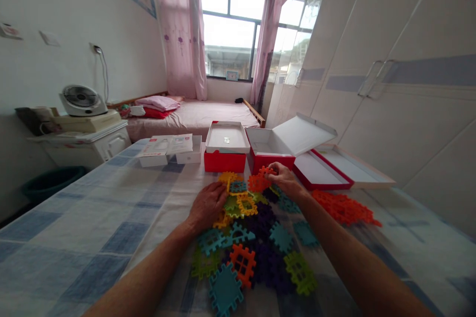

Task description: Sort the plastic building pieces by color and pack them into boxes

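Observation:
A heap of interlocking plastic building tiles lies on the table in front of me, with teal, yellow, green, purple and orange pieces. My right hand (283, 179) pinches an orange tile (267, 172) at the far side of the heap. Just below that is another orange tile (256, 184). On the heap's left side, my left hand (208, 204) rests palm down with its fingers stretched out, touching or beside a yellow tile (227, 178); its fingertips are partly hidden. Nearer to me are an orange window tile (242, 263), a teal tile (225, 289) and a green tile (300, 272).
Beyond the heap stand a red box (224, 161) with a white tray on it, an open red box (270, 161) and white boxes (154, 152). Open red-rimmed trays (323, 171) lie at right, behind a separate orange tile pile (344, 208). A checked cloth (126, 237) covers the table.

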A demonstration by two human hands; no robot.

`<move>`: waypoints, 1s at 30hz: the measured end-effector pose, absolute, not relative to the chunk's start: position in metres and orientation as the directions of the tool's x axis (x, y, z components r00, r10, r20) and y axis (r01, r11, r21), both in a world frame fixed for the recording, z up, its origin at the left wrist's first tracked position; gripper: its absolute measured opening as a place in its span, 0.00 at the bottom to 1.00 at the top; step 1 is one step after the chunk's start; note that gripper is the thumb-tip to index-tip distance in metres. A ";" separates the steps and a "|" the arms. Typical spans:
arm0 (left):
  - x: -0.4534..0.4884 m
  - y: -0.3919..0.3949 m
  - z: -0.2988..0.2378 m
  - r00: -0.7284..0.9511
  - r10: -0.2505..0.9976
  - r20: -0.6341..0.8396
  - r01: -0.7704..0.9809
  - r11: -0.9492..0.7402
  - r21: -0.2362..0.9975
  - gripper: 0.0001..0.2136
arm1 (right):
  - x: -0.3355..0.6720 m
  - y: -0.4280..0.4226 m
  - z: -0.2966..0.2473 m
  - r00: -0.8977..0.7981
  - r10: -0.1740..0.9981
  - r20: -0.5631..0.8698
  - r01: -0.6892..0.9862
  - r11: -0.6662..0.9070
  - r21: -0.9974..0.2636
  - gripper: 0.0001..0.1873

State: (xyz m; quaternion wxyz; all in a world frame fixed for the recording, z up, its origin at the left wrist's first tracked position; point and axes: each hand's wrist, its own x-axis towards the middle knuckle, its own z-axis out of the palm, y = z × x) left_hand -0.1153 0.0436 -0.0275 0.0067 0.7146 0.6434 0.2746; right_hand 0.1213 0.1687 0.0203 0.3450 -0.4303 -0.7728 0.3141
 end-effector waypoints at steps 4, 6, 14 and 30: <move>-0.116 0.044 -0.028 0.022 0.924 0.381 0.916 -0.171 0.364 0.19 | 0.128 0.165 0.022 -0.351 0.908 0.230 0.380 0.363 -0.851 0.19; -0.116 0.044 -0.029 0.043 0.925 0.377 0.915 -0.189 0.357 0.19 | 0.128 0.164 0.023 -0.369 0.908 0.199 0.388 0.345 -0.855 0.19; -0.116 0.045 -0.030 0.010 0.922 0.386 0.891 -0.184 0.416 0.19 | 0.103 0.170 0.013 -0.381 0.924 0.026 0.664 0.293 -0.688 0.09; -0.116 0.046 -0.030 0.051 0.917 0.396 0.894 -0.219 0.391 0.19 | 0.080 0.154 0.012 -0.540 0.806 0.242 0.649 0.582 -0.491 0.22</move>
